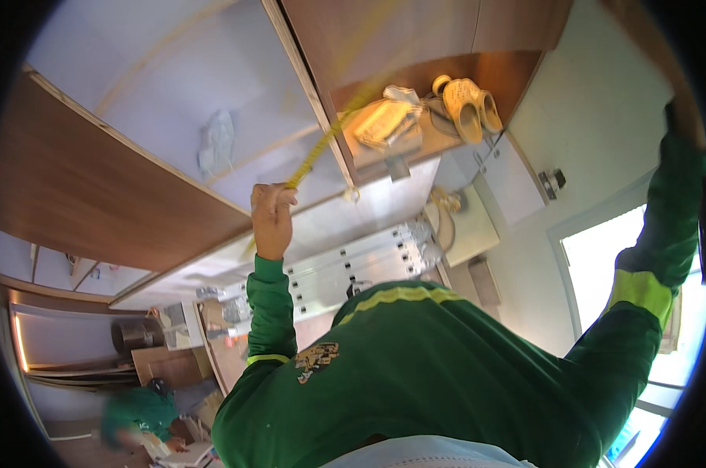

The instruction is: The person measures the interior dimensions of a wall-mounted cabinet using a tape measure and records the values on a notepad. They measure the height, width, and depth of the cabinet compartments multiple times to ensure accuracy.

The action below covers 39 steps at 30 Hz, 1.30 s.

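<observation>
So the person's wearing a long-sleeved green shirt (431,374), with a lime-yellow stripe (403,294) running across the front's far edge. Similar bands are circling the left sleeve (270,308) and right sleeve (616,331). A multicoloured print (318,361) is sitting near the left edge, and a pale blue, stitched mask (438,454) is peeking in.

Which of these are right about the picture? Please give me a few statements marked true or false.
1. The left hand holds a yellow measuring tape. True.
2. The wearer's sleeves are red. False: the left sleeve is green.
3. A pair of clogs sits in an open, brown compartment. True.
4. Nobody else is in view. False: another person in green is at the lower left.
5. The bright opening is on the picture's right side. True.
</observation>
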Each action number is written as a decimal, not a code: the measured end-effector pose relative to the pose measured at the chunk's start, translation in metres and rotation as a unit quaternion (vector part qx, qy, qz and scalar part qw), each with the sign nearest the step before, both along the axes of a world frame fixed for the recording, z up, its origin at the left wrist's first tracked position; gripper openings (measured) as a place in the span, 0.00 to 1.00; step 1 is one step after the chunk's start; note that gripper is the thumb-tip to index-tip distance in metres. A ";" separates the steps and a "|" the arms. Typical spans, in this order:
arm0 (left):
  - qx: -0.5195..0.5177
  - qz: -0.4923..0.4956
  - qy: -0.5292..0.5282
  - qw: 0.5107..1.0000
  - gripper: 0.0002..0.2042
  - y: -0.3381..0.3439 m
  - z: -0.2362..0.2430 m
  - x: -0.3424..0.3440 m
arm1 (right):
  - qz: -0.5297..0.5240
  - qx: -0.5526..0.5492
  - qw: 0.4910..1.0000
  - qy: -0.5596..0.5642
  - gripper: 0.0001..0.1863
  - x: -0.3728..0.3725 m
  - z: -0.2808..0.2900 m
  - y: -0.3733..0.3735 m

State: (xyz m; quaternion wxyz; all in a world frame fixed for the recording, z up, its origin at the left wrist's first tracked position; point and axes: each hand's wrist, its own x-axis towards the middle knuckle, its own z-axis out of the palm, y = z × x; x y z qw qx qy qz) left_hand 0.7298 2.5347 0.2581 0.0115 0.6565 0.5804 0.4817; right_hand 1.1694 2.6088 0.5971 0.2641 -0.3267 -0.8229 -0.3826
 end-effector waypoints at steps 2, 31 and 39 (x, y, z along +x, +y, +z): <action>-0.052 0.026 0.033 0.998 0.06 -0.060 -0.028 0.002 | 0.044 -0.176 0.983 -0.037 0.07 -0.031 -0.078 0.038; -0.284 -0.185 -0.794 0.505 0.22 0.009 -0.292 0.210 | 0.042 -0.703 0.685 0.188 0.14 -0.114 -0.558 0.029; -0.292 0.010 -0.799 0.525 0.17 0.138 -0.280 0.167 | 0.137 -0.494 0.791 0.334 0.07 -0.134 -0.532 0.190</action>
